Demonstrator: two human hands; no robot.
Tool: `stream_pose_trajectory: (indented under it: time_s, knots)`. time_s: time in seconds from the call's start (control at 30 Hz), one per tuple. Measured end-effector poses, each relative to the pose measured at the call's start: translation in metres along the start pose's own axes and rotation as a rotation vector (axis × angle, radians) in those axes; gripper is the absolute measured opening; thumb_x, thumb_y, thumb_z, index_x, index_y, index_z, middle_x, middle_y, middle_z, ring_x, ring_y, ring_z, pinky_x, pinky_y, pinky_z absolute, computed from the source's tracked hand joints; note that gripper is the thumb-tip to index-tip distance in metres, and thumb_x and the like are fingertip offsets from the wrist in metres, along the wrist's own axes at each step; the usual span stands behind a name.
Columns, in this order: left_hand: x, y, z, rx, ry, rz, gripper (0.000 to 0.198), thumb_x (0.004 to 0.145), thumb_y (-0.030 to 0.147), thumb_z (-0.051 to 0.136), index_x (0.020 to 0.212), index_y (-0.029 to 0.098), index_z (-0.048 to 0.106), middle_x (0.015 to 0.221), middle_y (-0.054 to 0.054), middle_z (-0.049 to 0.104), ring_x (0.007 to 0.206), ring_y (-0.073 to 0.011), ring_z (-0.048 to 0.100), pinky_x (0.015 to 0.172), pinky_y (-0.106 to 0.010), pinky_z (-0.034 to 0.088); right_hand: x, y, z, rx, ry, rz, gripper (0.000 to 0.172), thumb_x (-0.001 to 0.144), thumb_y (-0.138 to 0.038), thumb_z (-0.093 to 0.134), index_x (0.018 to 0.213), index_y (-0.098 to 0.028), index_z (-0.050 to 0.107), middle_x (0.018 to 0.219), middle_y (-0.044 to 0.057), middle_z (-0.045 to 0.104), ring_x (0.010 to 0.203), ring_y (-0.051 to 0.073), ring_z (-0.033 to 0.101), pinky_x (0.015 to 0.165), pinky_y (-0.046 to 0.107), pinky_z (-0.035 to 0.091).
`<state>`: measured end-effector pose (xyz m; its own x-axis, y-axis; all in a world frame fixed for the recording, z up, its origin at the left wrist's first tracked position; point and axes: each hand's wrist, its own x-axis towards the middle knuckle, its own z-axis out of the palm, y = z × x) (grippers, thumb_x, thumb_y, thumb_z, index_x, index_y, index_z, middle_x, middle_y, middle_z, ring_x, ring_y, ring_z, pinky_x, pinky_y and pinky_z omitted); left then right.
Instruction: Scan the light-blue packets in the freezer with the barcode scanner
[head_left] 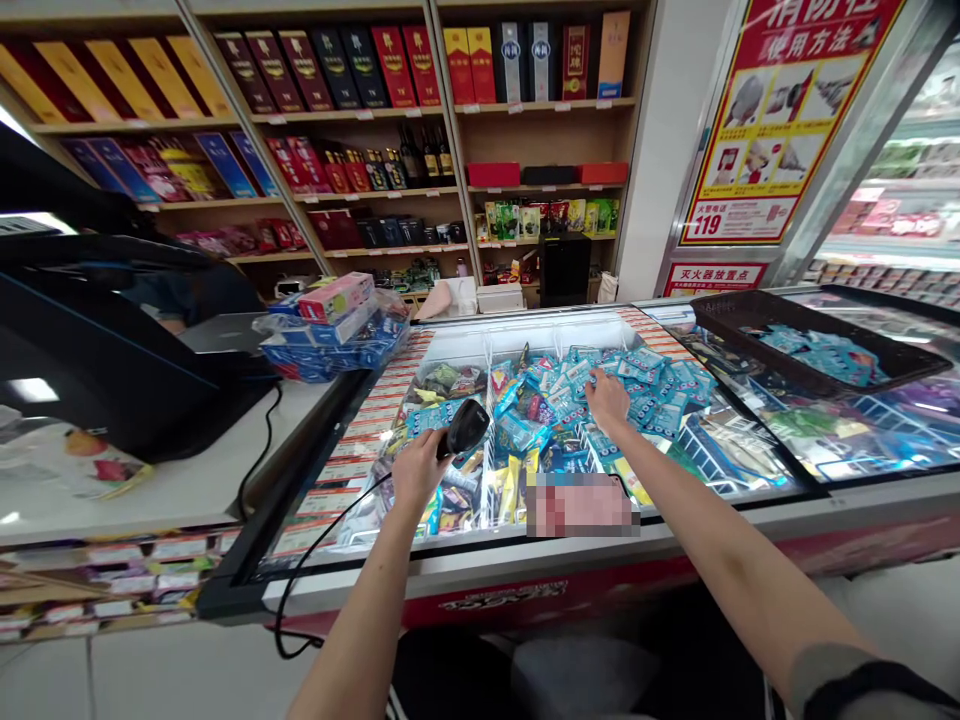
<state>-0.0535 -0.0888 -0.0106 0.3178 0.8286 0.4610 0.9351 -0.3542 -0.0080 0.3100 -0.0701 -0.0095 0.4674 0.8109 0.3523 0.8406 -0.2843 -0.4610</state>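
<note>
My left hand (417, 470) is wrapped round the handle of a black barcode scanner (468, 426), its head tilted over the freezer's left half. A cord hangs from it to the left. Over the chest freezer's glass top, my right hand (608, 402) is among many small blue packets (651, 364) spread in a loose pile. Its fingertips are bent and pinch the edge of one blue packet (576, 380). Beneath the glass, wire dividers (487, 470) separate frozen goods in coloured wrappers. A blurred pinkish flat thing (582, 505) rests at the freezer's front edge.
On the right part of the freezer stands a dark tray (892, 345) with more blue packets. A counter (300, 430) at left bears a black checkout machine (112, 340) and boxes in blue plastic (330, 325). Shelves (345, 115) of boxes and bottles line the back wall.
</note>
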Motion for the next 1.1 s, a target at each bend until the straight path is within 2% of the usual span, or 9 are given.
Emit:
stream_pose_trajectory:
  time_s: [0.17,0.3,0.4,0.5,0.53,0.67,0.83,1.0,1.1]
  knots:
    - [-0.005,-0.022,0.002,0.021,0.048,-0.042,0.038,0.077,0.030,0.057,0.114,0.024,0.053,0.100,-0.006,0.063,0.091,-0.0236,0.059,0.069,-0.029,0.040,0.000,0.002,-0.004,-0.080,0.132,-0.028,0.032,0.087,-0.033,0.042,0.108,-0.017,0.061,0.121,0.017,0.046,0.111,0.030,0.039,0.085,0.038,0.036]
    - [-0.010,-0.039,0.005,0.027,0.071,-0.061,0.040,0.077,0.031,0.056,0.116,0.023,0.053,0.100,-0.007,0.063,0.093,-0.0240,0.058,0.071,-0.030,0.040,-0.004,-0.009,-0.002,-0.072,0.150,-0.193,0.034,0.086,-0.031,0.044,0.112,-0.014,0.058,0.123,0.017,0.045,0.115,0.030,0.033,0.091,0.042,0.032]
    - [-0.014,-0.048,0.006,0.042,0.080,-0.062,0.041,0.077,0.031,0.056,0.117,0.023,0.053,0.100,-0.008,0.063,0.093,-0.0243,0.058,0.072,-0.031,0.041,-0.012,-0.030,0.005,-0.053,0.059,-0.368,0.032,0.087,-0.030,0.041,0.108,-0.015,0.061,0.114,0.014,0.053,0.111,0.027,0.038,0.095,0.041,0.030]
    - [-0.019,-0.054,0.007,0.067,0.089,-0.076,0.042,0.076,0.031,0.058,0.116,0.023,0.053,0.100,-0.007,0.063,0.093,-0.0252,0.058,0.073,-0.032,0.040,-0.025,-0.056,0.020,0.011,-0.118,-0.494,0.033,0.090,-0.030,0.037,0.101,-0.016,0.065,0.102,0.013,0.060,0.105,0.024,0.046,0.096,0.038,0.029]
    - [-0.020,-0.055,0.007,0.072,0.093,-0.086,0.042,0.075,0.031,0.059,0.116,0.023,0.053,0.100,-0.007,0.063,0.093,-0.0254,0.058,0.073,-0.033,0.041,-0.031,-0.065,0.027,0.030,-0.180,-0.504,0.034,0.091,-0.031,0.036,0.099,-0.017,0.065,0.100,0.012,0.061,0.103,0.023,0.048,0.096,0.037,0.029]
    - [-0.022,-0.058,0.007,0.070,0.096,-0.108,0.041,0.075,0.030,0.059,0.115,0.023,0.053,0.101,-0.007,0.063,0.095,-0.0252,0.057,0.076,-0.033,0.041,-0.051,-0.096,0.053,0.059,-0.268,-0.526,0.033,0.088,-0.042,0.044,0.094,-0.019,0.067,0.094,0.009,0.065,0.095,0.020,0.055,0.090,0.032,0.035]
    - [-0.023,-0.057,0.006,0.063,0.073,-0.090,0.041,0.075,0.030,0.059,0.116,0.024,0.053,0.103,-0.008,0.063,0.095,-0.0253,0.057,0.076,-0.033,0.041,-0.071,-0.127,0.073,0.050,-0.279,-0.494,0.053,0.081,-0.064,0.044,0.092,-0.016,0.065,0.096,0.012,0.062,0.098,0.024,0.053,0.091,0.036,0.034]
    - [-0.024,-0.057,0.007,0.061,0.062,-0.064,0.040,0.076,0.030,0.058,0.115,0.024,0.053,0.101,-0.008,0.062,0.096,-0.0257,0.057,0.077,-0.034,0.040,-0.080,-0.141,0.077,0.001,-0.285,-0.488,0.059,0.071,-0.068,0.053,0.098,-0.016,0.062,0.101,0.014,0.059,0.105,0.028,0.047,0.091,0.039,0.034]
    - [-0.024,-0.056,0.008,0.054,0.055,-0.064,0.040,0.076,0.029,0.057,0.115,0.024,0.052,0.101,-0.009,0.062,0.098,-0.0259,0.056,0.077,-0.034,0.040,-0.075,-0.138,0.077,0.036,-0.368,-0.499,0.056,0.066,-0.066,0.061,0.098,-0.019,0.062,0.105,0.012,0.058,0.107,0.027,0.047,0.090,0.038,0.035]
